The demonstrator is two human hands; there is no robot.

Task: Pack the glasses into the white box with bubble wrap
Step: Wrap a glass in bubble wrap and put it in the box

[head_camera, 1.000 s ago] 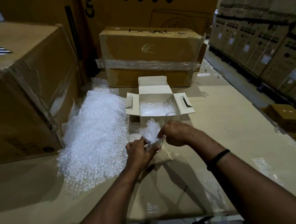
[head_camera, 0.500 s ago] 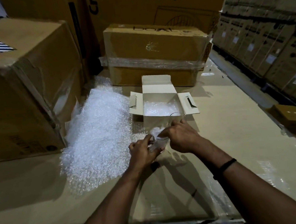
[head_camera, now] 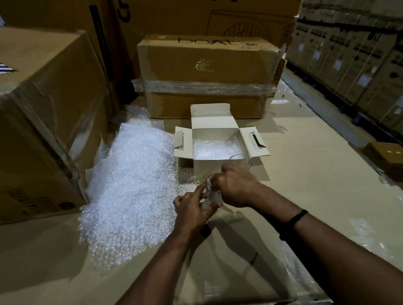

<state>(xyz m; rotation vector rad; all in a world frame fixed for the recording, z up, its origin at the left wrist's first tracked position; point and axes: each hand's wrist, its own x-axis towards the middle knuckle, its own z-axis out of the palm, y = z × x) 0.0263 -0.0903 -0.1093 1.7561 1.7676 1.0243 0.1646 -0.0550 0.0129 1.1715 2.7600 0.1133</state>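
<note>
The left hand (head_camera: 194, 209) cups a clear glass (head_camera: 214, 197) from below and from the left, fingers curled round its side, forefinger stretched up toward the rim. The right hand (head_camera: 235, 188) comes at it from the other side, knuckles up, fingers curled down over the mouth of the glass and pinching a wad of bubble wrap (head_camera: 208, 184) that sits partly inside it. A black wristband (head_camera: 294, 219) circles the right wrist.

Just behind the right hand stands a second glass (head_camera: 244, 162), only its rim and upper wall in view, close to the near right corner of the white box (head_camera: 213, 118). The box is open, its lid up at the back and both side flaps spread, with a layer of padding (head_camera: 215, 149) on its floor.

To the left of the hands and the box a large sheet of bubble wrap (head_camera: 126, 180) lies spread on the bench (head_camera: 316, 192). A big cardboard box (head_camera: 40, 115) stands at its left edge, and a taped carton (head_camera: 210, 76) sits right behind the white box. Off the bench to the right lie a small brown box (head_camera: 389, 157) and stacked cartons (head_camera: 367, 59).
</note>
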